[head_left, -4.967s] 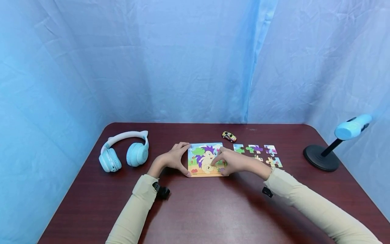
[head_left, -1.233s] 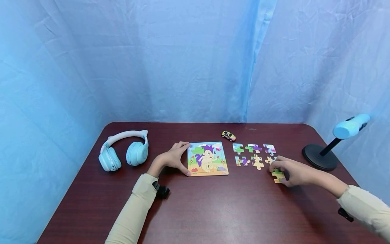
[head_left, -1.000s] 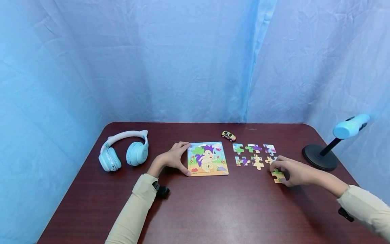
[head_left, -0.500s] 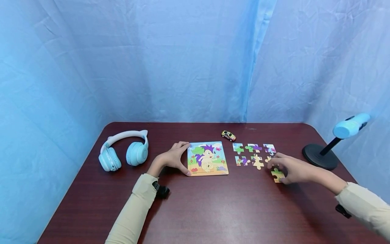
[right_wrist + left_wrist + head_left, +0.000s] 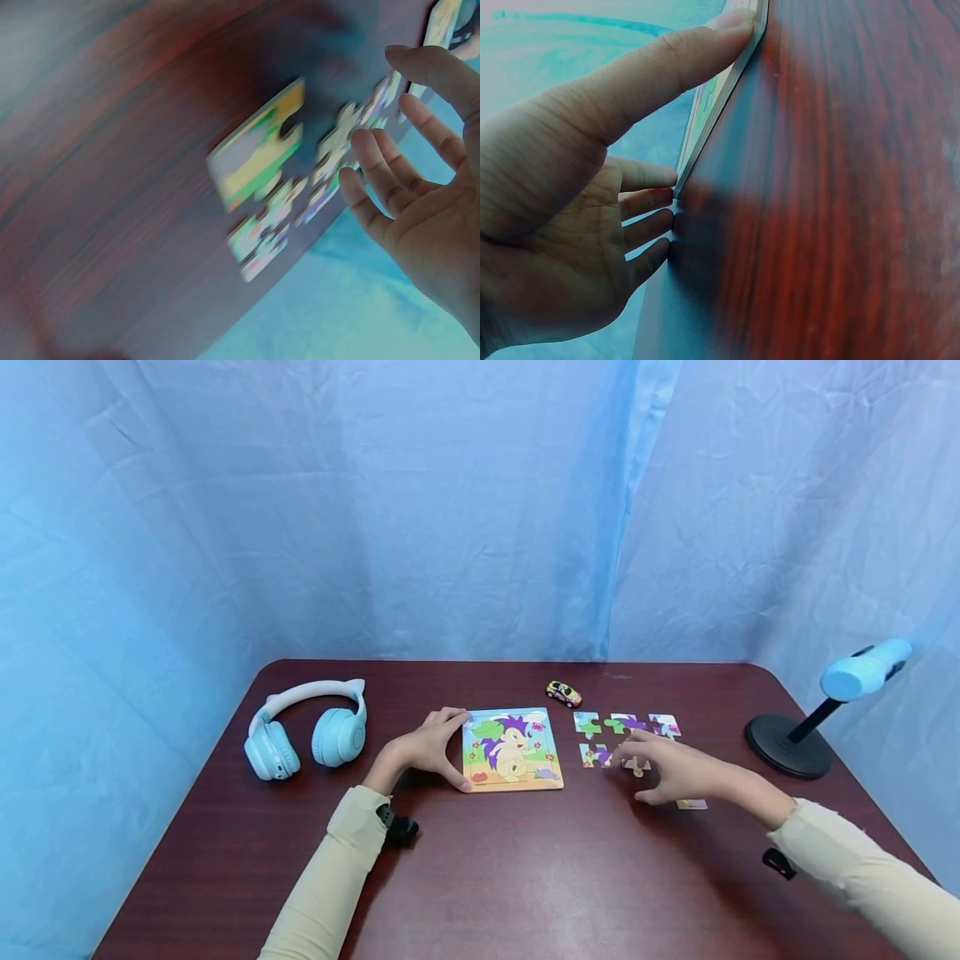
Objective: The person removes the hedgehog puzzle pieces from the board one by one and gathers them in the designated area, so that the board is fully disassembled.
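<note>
The puzzle board [image 5: 510, 752], printed with a purple-haired hedgehog, lies flat mid-table. My left hand [image 5: 429, 748] holds its left edge, thumb on the near corner and fingers at the far one; in the left wrist view the thumb [image 5: 667, 64] rests on the board's edge. My right hand [image 5: 667, 768] hovers over the loose jigsaw pieces, fingers apart, with nothing seen between them. A yellow-green piece [image 5: 259, 150] lies behind it on the table. Other pieces [image 5: 587, 723] stand in rows right of the board; the hand hides some of them.
A small toy car [image 5: 563, 694] is behind the board. Blue cat-ear headphones [image 5: 337, 737] lie at left. A light-blue device on a black round stand [image 5: 789, 746] stands at right. Blue cloth [image 5: 450, 510] hangs behind the dark red table [image 5: 480, 877].
From the board, my right hand has gone to the right, where a yellow-green piece now lies near the front. It has since let go there and moved left. My left hand stays put.
</note>
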Tool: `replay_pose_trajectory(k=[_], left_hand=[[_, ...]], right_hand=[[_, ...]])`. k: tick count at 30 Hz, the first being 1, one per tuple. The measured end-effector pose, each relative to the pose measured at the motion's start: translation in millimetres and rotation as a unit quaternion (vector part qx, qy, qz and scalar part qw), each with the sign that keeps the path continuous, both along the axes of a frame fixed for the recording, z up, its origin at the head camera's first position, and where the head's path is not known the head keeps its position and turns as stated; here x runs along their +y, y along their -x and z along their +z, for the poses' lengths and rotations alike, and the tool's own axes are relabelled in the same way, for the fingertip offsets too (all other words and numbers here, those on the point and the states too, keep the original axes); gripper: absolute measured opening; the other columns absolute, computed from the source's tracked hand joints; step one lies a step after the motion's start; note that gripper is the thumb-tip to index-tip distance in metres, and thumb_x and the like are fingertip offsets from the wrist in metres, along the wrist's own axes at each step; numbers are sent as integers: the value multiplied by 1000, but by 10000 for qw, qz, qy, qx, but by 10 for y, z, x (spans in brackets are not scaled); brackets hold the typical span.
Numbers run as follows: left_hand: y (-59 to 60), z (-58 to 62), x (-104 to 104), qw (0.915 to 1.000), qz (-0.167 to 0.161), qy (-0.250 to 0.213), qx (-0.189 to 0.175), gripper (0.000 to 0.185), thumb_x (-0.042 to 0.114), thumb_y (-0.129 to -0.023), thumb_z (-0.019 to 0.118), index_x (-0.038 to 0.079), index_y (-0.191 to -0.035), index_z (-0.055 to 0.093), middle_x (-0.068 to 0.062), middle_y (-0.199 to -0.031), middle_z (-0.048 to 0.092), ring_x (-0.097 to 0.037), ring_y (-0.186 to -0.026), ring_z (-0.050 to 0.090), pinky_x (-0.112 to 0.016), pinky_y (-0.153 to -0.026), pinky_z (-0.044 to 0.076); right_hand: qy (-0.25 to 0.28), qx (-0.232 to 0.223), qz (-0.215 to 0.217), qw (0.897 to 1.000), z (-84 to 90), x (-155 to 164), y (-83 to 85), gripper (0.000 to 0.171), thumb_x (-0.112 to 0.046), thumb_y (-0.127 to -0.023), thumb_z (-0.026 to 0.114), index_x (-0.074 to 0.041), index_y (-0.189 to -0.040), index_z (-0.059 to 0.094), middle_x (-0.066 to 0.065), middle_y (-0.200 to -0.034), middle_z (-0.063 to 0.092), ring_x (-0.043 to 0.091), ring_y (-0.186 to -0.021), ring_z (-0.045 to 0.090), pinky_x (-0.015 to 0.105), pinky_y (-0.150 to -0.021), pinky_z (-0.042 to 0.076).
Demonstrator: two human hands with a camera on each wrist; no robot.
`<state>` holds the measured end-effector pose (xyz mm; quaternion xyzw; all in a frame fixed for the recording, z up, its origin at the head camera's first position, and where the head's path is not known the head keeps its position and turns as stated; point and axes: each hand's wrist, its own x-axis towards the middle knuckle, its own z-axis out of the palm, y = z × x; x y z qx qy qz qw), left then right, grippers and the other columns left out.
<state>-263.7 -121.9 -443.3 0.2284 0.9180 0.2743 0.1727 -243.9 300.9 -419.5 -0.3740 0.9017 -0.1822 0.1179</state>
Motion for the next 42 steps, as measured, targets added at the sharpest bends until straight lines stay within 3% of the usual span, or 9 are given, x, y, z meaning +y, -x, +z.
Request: replay_pose_trajectory(k=[11,19,24,29,42], left_hand=[[-10,-1,4,10000,12,60,46,122,43,-70,93,8,-163,22,-14,-164,25,-34,-149,23,-56,-119,33],[-18,-6,-5,9999,40,78,89,122,44,-70,93,7,-163,23,-14,-164,26,-34,-149,24,-55,-118,33],[-17,-11,-5,9999,12,100,99,122,44,-70,93,7,-163,23,-14,-164,25,-34,-150,24,-55,-118,33],[-11,-20,1,9999,15,126,91,122,45,-70,93,8,-163,23,-14,-165,25,-34,-150,23,-55,-118,33],[-7,-21,15,10000,13,46,-16,122,44,-71,93,7,-163,22,-13,-164,25,-34,-150,23,-55,-119,33]], right_hand=[[306,-106,261,9991,-35,-676,86,43,-14,-84,83,-14,-124,67,5,-119,61,24,-103,61,44,-86,56],[382,78,591,9975,-34,-1143,150,41,-17,-86,79,-13,-126,69,8,-120,61,22,-99,58,36,-83,51],[270,31,734,9969,-58,-1382,181,41,-18,-87,78,-13,-127,69,8,-124,62,24,-109,58,41,-92,52],[124,147,935,9954,-104,-1543,202,40,-18,-87,78,-14,-126,71,5,-128,65,23,-116,60,44,-98,52],[-86,88,1110,9937,-116,-1740,204,35,-13,-84,81,-11,-118,74,4,-118,67,20,-108,60,38,-96,53]])
